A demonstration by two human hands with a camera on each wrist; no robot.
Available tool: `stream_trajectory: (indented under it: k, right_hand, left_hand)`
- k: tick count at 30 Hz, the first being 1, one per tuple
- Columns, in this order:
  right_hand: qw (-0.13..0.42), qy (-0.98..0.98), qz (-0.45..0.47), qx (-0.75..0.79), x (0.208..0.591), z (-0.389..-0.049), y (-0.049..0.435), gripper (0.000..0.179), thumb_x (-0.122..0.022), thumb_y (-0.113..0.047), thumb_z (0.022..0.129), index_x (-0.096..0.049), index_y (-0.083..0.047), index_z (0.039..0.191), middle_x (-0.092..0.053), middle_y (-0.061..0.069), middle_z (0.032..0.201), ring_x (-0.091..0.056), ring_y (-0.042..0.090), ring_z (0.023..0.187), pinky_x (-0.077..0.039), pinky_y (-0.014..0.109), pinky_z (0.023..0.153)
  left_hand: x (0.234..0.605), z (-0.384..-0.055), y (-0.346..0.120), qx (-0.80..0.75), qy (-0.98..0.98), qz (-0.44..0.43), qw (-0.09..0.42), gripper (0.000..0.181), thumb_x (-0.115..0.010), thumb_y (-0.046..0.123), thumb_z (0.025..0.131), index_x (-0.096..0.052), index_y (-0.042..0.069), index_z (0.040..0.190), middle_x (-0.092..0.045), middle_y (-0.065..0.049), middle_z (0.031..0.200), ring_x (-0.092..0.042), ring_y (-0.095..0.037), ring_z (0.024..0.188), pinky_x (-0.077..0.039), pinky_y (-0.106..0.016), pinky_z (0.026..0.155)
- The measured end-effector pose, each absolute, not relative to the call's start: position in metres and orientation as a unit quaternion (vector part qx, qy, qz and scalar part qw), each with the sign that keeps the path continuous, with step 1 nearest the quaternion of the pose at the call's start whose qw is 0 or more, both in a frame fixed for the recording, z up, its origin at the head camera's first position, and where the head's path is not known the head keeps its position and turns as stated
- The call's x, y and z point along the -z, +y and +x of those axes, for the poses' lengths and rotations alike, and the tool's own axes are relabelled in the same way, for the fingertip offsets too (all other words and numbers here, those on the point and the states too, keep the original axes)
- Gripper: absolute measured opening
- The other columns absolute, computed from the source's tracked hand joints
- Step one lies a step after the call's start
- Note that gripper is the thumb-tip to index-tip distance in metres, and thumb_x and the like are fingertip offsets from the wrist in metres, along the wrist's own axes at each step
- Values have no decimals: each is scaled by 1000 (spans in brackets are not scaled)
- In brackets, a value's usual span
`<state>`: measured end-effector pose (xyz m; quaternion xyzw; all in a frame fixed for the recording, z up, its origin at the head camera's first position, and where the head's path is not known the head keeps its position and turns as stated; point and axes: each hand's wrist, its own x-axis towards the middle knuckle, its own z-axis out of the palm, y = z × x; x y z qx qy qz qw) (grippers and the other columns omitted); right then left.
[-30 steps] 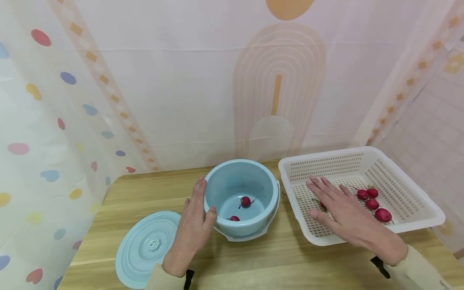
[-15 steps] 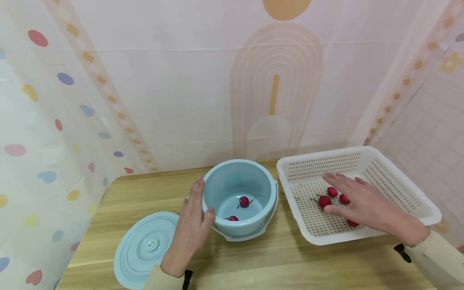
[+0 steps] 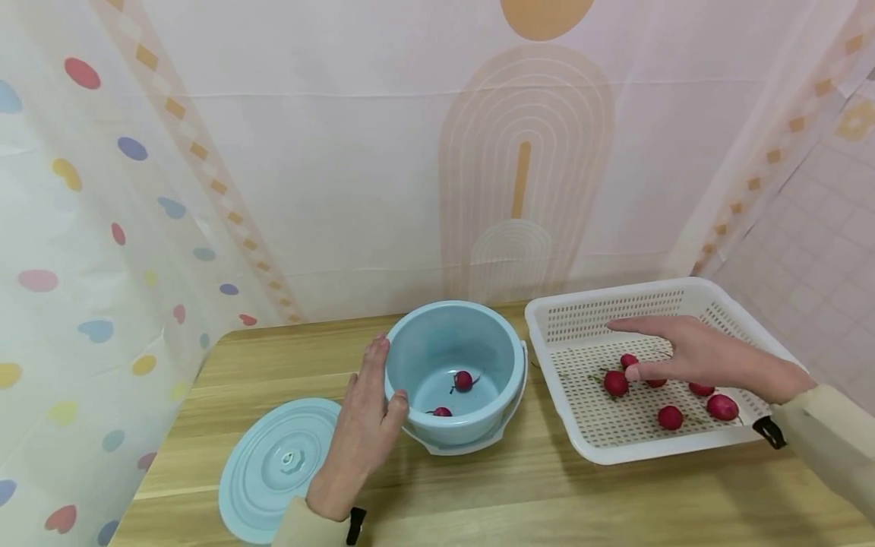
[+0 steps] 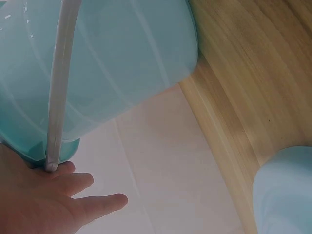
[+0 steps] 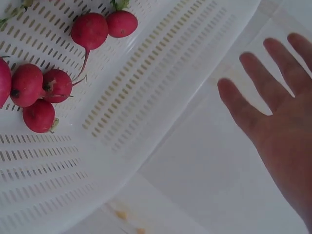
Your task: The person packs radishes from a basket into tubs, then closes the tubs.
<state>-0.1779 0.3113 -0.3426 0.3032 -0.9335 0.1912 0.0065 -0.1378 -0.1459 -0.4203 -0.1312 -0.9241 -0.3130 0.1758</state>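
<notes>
A light blue bucket (image 3: pixel 454 437) stands mid-table with two red radishes (image 3: pixel 463 381) on its floor. My left hand (image 3: pixel 362 433) rests along the bucket's left side, fingers straight, thumb at the rim. Close up in the left wrist view, the fingers lie by the bucket's pale handle (image 4: pixel 61 87). To the right, my right hand (image 3: pixel 711 361) hovers over a white slotted basket (image 3: pixel 636 454), fingers extended and holding nothing. Several more radishes (image 3: pixel 615 384) lie in that basket, some partly hidden under the hand; the right wrist view shows thin roots and green stubs on them.
A round blue lid (image 3: pixel 273 486) lies flat on the wooden table (image 3: pixel 478 501), left of the bucket and partly behind my left forearm. Patterned curtain (image 3: pixel 342 175) hangs behind the table's back edge and along the left side.
My right hand has moved rightward and turned onto its edge over the basket. Radishes there have shifted, with several now showing in the basket's left and front parts. The left hand stays in place.
</notes>
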Motion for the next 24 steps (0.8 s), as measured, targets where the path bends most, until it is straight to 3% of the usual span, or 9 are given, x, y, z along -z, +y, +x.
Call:
stream_trajectory:
  k: [4,9,18,24]
  right_hand:
    - [-19,-933,296,-203,342,-187,315,56,-80,-37,89,-67,-15,139,-66,10,139,-59,38,130,-49,60,101]
    - [-48,-930,297,-210,345,-198,320,53,-81,-36,88,-71,-14,134,-70,8,132,-63,34,125,-52,53,99]
    - [-181,-895,295,-281,352,-216,321,51,-75,-29,95,-65,-7,139,-64,19,140,-63,42,124,-49,64,99]
    - [-227,-880,298,-291,360,-225,325,48,-73,-24,96,-65,-3,138,-63,20,140,-62,45,123,-52,60,99]
  left_hand:
    - [421,-137,-146,312,-924,-132,177,73,-48,25,96,-28,1,161,-29,-15,168,-26,-36,155,-27,-72,114]
    - [421,-135,-147,313,-924,-130,175,73,-48,25,96,-27,2,162,-29,-15,168,-27,-36,154,-27,-72,114]
    - [422,-133,-147,313,-924,-128,176,73,-48,25,96,-27,2,162,-28,-14,169,-27,-36,154,-26,-71,115]
    - [422,-133,-144,316,-923,-130,175,73,-48,25,96,-28,2,162,-28,-13,169,-27,-36,154,-26,-71,115]
